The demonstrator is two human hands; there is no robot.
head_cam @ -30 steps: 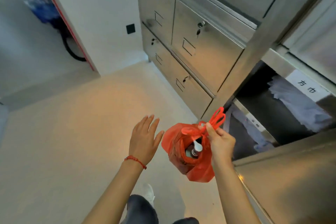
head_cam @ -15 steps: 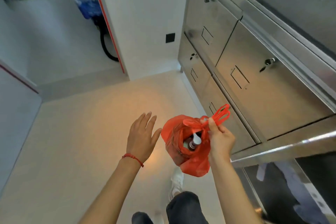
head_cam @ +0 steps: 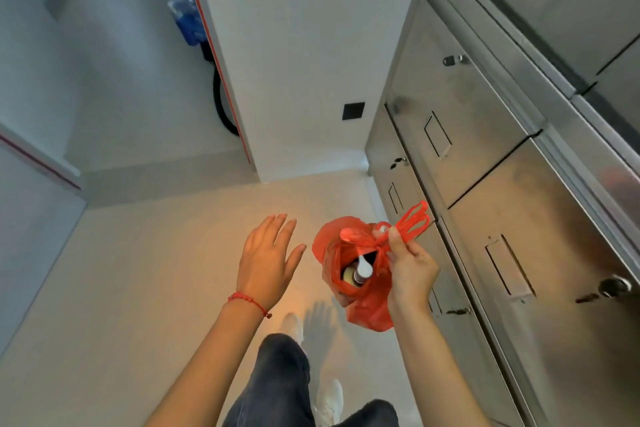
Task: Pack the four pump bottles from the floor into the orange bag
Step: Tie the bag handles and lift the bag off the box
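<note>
head view: thin orange plastic bag hung clear of the pale floor, bottles inside.
right hand was pinched closed on the bag's gathered loop handles, beside the brushed steel locker cabinet. a white pump head and a dark bottle neck showed through the bag's mouth; bottle count could not be told. left hand, red string bracelet at the wrist, was spread flat and empty, just left of the bag, not touching it.
</note>
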